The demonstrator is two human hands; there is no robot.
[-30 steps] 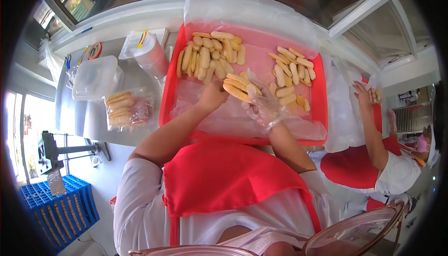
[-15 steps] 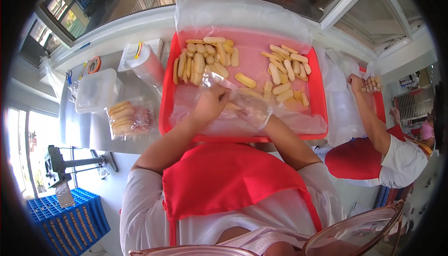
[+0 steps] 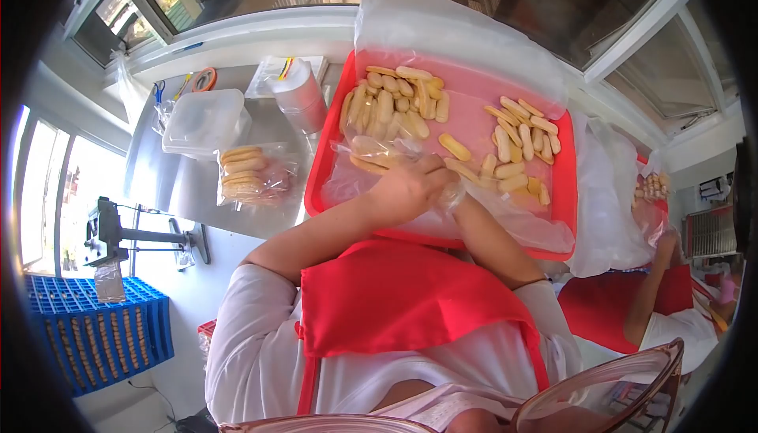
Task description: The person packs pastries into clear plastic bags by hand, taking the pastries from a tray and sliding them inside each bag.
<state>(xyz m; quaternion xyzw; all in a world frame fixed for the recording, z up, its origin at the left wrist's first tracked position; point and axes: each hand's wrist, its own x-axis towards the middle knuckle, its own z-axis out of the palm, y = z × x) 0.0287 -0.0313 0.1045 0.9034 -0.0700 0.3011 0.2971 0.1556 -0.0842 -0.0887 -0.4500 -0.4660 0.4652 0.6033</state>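
Note:
Over the front of the red tray [image 3: 318, 172], my bare left hand [image 3: 412, 187] is closed, its fingers curled against my right hand. What they pinch, if anything, is hidden. My right hand [image 3: 452, 194], in a clear plastic glove, lies mostly behind the left, with its fingers out of sight. Just left of both hands, a clear plastic bag [image 3: 377, 149] with ladyfingers in it lies over the tray. A heap of ladyfingers [image 3: 384, 107] fills the tray's back left, another group of ladyfingers [image 3: 513, 137] lies at the right, and a single ladyfinger [image 3: 455, 146] sits between them.
On the metal table at left are a filled bag of ladyfingers [image 3: 245, 174], a plastic container [image 3: 204, 121], a roll of plastic [image 3: 298, 97] and orange tape [image 3: 204, 79]. Blue crates [image 3: 103, 330] stand lower left. At right, a co-worker's arm [image 3: 654, 287] reaches toward another tray.
My left hand has moved over my right and now covers its fingers. The bag, earlier raised between my hands, now lies to their left. The view has shifted, and the co-worker's arm is lower.

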